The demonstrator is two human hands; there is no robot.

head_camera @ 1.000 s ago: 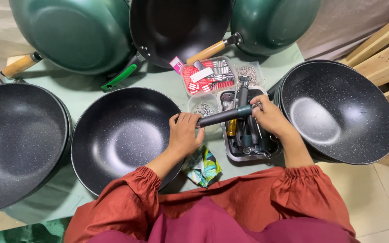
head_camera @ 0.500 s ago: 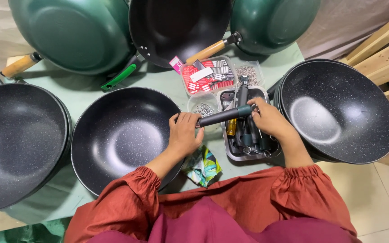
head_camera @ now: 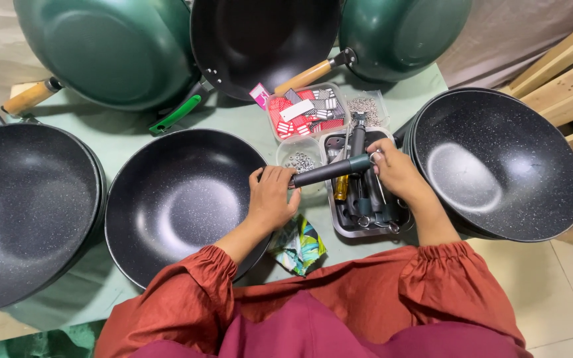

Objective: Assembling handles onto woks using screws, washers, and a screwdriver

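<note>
A dark speckled wok (head_camera: 180,199) lies in front of me on the green table, its black handle (head_camera: 329,171) pointing right. My left hand (head_camera: 272,199) grips the wok's rim where the handle joins. My right hand (head_camera: 396,172) is closed around the handle's far end, above a metal tray (head_camera: 341,229) of tools and handles. Both forearms wear rust-red sleeves.
Another speckled wok (head_camera: 499,166) sits at the right, one more (head_camera: 24,205) at the left. Green woks (head_camera: 114,50) and a black wok (head_camera: 260,40) with wooden handles lean at the back. Small containers of screws (head_camera: 366,109), red-white packets (head_camera: 303,113) and a colourful wrapper (head_camera: 300,242) lie nearby.
My right hand has shifted slightly on the handle's end; the left hand and the wok stay in place.
</note>
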